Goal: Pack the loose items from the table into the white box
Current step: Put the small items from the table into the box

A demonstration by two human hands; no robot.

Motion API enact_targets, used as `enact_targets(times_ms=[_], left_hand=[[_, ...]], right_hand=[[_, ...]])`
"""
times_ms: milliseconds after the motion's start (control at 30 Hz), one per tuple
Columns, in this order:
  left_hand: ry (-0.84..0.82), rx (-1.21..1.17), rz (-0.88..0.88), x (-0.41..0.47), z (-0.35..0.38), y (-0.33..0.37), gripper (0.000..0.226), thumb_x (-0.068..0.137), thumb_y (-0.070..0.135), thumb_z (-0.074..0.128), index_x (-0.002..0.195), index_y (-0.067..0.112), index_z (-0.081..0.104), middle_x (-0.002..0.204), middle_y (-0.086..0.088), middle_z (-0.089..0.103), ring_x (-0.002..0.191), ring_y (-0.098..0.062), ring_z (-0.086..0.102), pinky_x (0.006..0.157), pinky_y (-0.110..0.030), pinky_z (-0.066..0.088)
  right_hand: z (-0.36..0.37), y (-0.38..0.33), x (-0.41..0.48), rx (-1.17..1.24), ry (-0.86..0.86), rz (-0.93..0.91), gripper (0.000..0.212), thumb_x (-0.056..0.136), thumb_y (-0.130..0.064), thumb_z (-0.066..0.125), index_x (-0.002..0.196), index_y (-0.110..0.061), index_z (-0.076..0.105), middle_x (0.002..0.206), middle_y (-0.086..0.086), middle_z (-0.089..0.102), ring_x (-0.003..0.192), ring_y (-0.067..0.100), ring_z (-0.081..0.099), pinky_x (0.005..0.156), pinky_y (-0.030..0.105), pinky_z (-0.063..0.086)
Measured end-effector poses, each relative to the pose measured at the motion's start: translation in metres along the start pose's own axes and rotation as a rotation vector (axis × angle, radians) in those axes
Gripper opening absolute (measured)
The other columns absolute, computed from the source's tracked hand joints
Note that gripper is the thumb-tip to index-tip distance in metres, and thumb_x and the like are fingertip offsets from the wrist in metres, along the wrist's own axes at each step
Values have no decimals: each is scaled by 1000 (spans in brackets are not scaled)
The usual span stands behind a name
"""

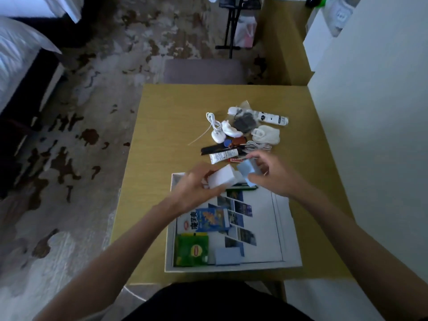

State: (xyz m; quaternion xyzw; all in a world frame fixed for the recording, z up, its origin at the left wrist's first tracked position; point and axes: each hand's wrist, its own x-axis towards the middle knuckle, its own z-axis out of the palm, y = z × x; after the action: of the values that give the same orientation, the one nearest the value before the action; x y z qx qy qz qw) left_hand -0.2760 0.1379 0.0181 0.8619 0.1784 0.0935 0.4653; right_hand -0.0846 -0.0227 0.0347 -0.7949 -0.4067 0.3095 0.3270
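Over the table (pixel 162 135), at the far end of the white box (pixel 169 251), the left hand (pixel 194 188) curls its fingers around a white block (pixel 222 178), the right hand (pixel 271 174) pinches a blue pad (pixel 246 170), loose items (pixel 243 128) lie beyond.

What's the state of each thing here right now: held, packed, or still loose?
left hand, grips the white block.
right hand, holds the pale blue block.
white box, open, partly filled.
green tea packet, lying flat inside the box.
white tube, loose on the table.
white cable, coiled, loose on the table.
cream pouch, loose on the table.
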Motion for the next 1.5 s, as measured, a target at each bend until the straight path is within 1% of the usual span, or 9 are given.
enact_targets(times_ms=[133, 267, 467, 567, 733, 833, 900, 1100, 1500], left_hand=[[-217, 227, -17, -20, 46, 13, 42, 73, 55, 65, 106, 32, 53, 99, 15, 53, 88, -5, 55, 64, -18, 47], [-382, 360, 26, -34, 90, 10, 41, 78, 50, 65, 110, 27, 54, 104, 8, 56, 88, -5, 49, 67, -14, 38], [-488, 488, -9, -50, 124, 3, 46, 79, 53, 61, 115, 25, 57, 111, 6, 57, 96, -12, 54, 74, -28, 48], [-532, 480, 3, -56, 126, 3, 47, 79, 53, 63, 119, 29, 57, 113, 10, 58, 94, -3, 48, 79, -24, 48], [-554, 457, -3, -59, 121, -2, 43, 76, 53, 64, 111, 28, 58, 110, 9, 58, 95, -8, 50, 77, -25, 46], [-576, 467, -1, -61, 117, -7, 40, 75, 54, 63, 108, 32, 56, 105, 10, 55, 91, -6, 46, 69, -21, 39], [-614, 454, 6, -61, 113, -10, 40, 77, 50, 62, 111, 31, 57, 106, 8, 56, 91, -6, 45, 72, -23, 40], [-733, 378, -42, -60, 104, -12, 41, 85, 36, 62, 124, 25, 57, 119, 2, 57, 101, -9, 46, 87, -27, 41], [-721, 264, -96, -58, 96, -13, 34, 84, 21, 67, 117, 23, 61, 113, 1, 64, 97, -10, 58, 84, -25, 53]], right_hand=[[0, 25, -46, -174, -77, 9, 42, 69, -51, 63, 106, -54, 43, 93, -22, 55, 75, 3, 60, 57, 19, 47], [6, 40, -74, -312, -120, -23, 45, 75, -48, 65, 114, -46, 43, 105, -8, 61, 80, 13, 61, 65, 30, 58], [19, 47, -89, -563, -78, -209, 38, 78, -47, 57, 112, -35, 46, 103, -3, 69, 78, 15, 55, 76, 34, 36], [24, 50, -89, -740, -109, -278, 36, 83, -41, 54, 116, -28, 46, 102, -2, 68, 86, 19, 61, 85, 40, 37], [28, 47, -91, -901, -207, -336, 39, 86, -39, 52, 120, -23, 43, 86, 0, 63, 74, 20, 56, 81, 40, 39], [36, 43, -94, -949, -324, -305, 42, 84, -35, 56, 121, -22, 44, 76, -1, 56, 64, 16, 50, 74, 37, 43], [41, 41, -96, -976, -401, -270, 45, 82, -34, 62, 122, -22, 45, 76, 0, 57, 64, 17, 50, 75, 38, 46], [49, 40, -98, -1038, -506, -198, 40, 84, -25, 66, 119, -18, 51, 96, 9, 64, 71, 18, 48, 65, 31, 39], [56, 40, -96, -864, -647, -72, 29, 89, -22, 60, 116, -20, 51, 105, 8, 59, 82, 18, 48, 65, 29, 36]])
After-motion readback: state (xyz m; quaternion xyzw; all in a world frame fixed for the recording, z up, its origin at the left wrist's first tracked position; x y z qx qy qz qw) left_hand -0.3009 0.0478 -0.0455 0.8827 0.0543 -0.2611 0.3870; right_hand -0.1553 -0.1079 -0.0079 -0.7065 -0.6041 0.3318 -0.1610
